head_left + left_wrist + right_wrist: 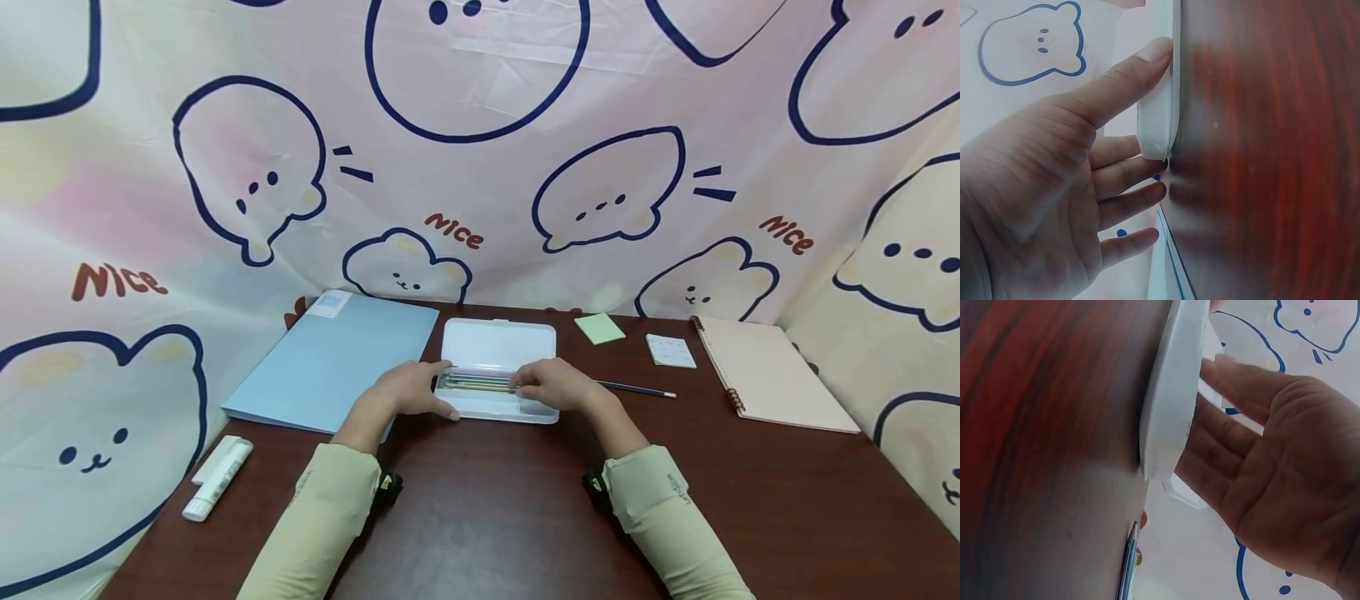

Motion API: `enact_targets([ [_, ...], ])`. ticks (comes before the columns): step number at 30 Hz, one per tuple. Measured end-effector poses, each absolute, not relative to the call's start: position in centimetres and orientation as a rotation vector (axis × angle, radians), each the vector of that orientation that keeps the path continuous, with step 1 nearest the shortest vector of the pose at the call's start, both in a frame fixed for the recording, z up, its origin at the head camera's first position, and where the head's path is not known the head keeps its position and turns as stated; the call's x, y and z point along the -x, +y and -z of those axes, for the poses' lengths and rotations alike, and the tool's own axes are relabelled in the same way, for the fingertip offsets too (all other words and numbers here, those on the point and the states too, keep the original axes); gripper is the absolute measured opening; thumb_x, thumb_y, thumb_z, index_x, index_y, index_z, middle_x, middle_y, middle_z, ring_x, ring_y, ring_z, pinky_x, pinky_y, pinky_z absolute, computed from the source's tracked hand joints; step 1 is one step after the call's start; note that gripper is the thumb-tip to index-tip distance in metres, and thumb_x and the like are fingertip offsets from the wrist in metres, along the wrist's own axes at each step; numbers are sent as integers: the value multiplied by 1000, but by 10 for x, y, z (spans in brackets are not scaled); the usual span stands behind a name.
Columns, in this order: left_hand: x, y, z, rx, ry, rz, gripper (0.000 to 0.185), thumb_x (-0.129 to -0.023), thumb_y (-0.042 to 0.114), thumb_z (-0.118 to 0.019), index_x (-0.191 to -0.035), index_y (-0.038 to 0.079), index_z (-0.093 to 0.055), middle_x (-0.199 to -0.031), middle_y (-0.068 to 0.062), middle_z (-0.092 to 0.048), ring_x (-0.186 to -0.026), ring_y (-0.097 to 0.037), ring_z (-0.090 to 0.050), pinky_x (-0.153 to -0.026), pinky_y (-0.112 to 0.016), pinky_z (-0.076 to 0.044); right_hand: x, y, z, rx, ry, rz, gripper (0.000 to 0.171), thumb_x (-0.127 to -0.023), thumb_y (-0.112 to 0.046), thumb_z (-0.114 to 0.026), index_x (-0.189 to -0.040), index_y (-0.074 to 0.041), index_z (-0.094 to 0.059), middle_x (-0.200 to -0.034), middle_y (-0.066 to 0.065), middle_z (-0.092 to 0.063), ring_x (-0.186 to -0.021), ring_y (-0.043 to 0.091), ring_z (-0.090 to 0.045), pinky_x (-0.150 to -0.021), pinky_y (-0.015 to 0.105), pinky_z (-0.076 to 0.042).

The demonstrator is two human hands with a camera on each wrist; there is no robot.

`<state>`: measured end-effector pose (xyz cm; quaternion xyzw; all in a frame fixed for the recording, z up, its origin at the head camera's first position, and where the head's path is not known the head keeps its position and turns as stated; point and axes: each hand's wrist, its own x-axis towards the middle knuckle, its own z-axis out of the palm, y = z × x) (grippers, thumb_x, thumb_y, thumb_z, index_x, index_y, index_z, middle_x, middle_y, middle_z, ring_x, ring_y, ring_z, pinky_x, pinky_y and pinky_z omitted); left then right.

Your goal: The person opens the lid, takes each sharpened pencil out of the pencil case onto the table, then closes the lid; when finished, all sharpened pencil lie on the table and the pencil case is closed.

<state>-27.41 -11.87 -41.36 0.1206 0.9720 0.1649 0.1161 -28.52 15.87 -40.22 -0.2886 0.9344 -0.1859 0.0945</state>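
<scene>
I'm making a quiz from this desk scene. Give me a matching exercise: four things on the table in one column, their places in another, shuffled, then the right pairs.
Things:
1. blue folder
2. glue stick
3. spiral notebook
4. pencil

Places:
A. far right of the table
B. just right of the open pencil case
C. near left corner, in front of the folder
D. left of the pencil case, by the left hand

Pairs: 1-D, 2-C, 3-A, 4-B

"Nice" in red letters, three times on bear-print cloth behind my table. No other text I can read.
</scene>
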Motion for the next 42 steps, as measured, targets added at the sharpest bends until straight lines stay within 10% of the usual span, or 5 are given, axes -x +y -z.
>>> enact_targets([
  [42,273,-119,413,-335,2834,-489,98,-74,57,-85,-155,22,-43,-143,-12,-59,-124,-30,-53,-109,-55,-44,284,151,411,755,2806,427,29,-101,-17,-62,-127,-7,-70,-124,10,-71,-112,21,-64,-100,44,-52],
])
